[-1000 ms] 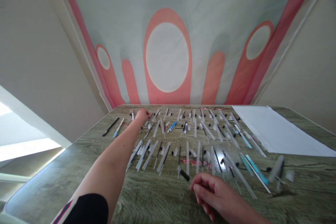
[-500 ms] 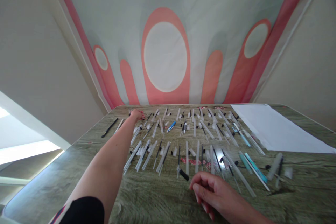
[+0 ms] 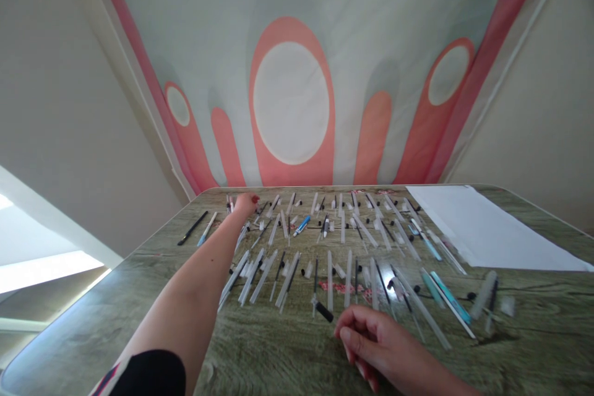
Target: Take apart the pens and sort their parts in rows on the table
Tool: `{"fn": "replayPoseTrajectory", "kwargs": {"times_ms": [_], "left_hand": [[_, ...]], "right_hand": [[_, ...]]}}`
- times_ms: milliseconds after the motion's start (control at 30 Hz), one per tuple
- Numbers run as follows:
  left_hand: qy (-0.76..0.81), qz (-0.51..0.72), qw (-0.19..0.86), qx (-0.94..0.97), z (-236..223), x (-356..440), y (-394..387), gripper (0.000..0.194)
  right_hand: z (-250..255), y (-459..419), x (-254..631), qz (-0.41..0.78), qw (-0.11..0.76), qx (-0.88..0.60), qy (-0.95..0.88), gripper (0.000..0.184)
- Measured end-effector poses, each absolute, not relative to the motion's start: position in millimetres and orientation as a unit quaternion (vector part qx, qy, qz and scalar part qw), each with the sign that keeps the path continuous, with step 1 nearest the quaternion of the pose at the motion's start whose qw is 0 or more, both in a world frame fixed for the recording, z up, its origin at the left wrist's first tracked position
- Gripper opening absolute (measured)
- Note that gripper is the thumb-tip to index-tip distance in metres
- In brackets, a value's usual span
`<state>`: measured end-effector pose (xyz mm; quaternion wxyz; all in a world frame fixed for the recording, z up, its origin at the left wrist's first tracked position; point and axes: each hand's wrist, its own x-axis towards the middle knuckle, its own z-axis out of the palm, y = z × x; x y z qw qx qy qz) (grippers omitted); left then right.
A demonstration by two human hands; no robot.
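My left hand (image 3: pixel 246 203) is stretched out to the far left part of the table, over the back row of pen parts. Its fingers are drawn together and partly turned from view; anything between them is too small to make out. Beside it lies a pink-and-white pen (image 3: pixel 231 203). My right hand (image 3: pixel 371 340) rests at the near edge with its fingers loosely curled in and nothing seen inside. Just left of its fingertips is a black pen cap (image 3: pixel 323 311). Clear pen barrels (image 3: pixel 330 281) and dark ink refills (image 3: pixel 315 284) lie in rows across the table.
A large white paper sheet (image 3: pixel 492 229) covers the back right. A blue pen (image 3: pixel 302 225) sits mid-table, turquoise pen parts (image 3: pixel 450 297) at right. On the left are a black pen (image 3: pixel 192 228) and a light-blue-and-white pen (image 3: pixel 206 229). A patterned wall stands behind the wood-grain table (image 3: pixel 116 303).
My left hand moved left along the back row, then slightly right again, its fingers drawing in. My right hand has stayed in place. The view has shifted a little.
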<state>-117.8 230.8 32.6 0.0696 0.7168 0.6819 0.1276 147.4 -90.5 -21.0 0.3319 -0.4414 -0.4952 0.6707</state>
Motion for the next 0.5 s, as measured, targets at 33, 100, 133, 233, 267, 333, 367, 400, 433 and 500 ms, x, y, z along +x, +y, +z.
{"fn": "replayPoseTrajectory", "kwargs": {"times_ms": [33,100,133,233,267,333,367,400,433,500], "left_hand": [[0.676,0.140,0.090,0.718,39,-116,226,0.032],[0.660,0.169,0.137,0.719,51,-112,213,0.033],[0.649,0.182,0.162,0.721,57,-108,203,0.033],[0.591,0.195,0.264,0.736,62,-89,154,0.031],[0.562,0.189,0.308,0.744,59,-80,130,0.030],[0.507,0.168,0.386,0.752,47,-61,79,0.030],[0.478,0.164,0.433,0.746,39,-51,53,0.032],[0.434,0.180,0.529,0.706,31,-42,30,0.033],[0.402,0.200,0.599,0.664,23,-33,10,0.032],[0.376,0.239,0.656,0.610,9,-19,-18,0.027]], "right_hand": [[-21,-90,147,0.670,0.337,-0.439,-0.495,0.034],[-21,-89,147,0.671,0.361,-0.429,-0.485,0.036],[-20,-89,147,0.673,0.379,-0.426,-0.472,0.037],[-16,-89,146,0.667,0.443,-0.427,-0.420,0.041],[-15,-89,145,0.661,0.461,-0.430,-0.407,0.041],[-14,-90,145,0.651,0.480,-0.430,-0.401,0.039],[-14,-90,144,0.648,0.480,-0.430,-0.405,0.038],[-14,-90,143,0.647,0.476,-0.428,-0.414,0.037],[-15,-90,142,0.646,0.469,-0.426,-0.424,0.037],[-18,-91,140,0.648,0.454,-0.423,-0.441,0.037]]}}
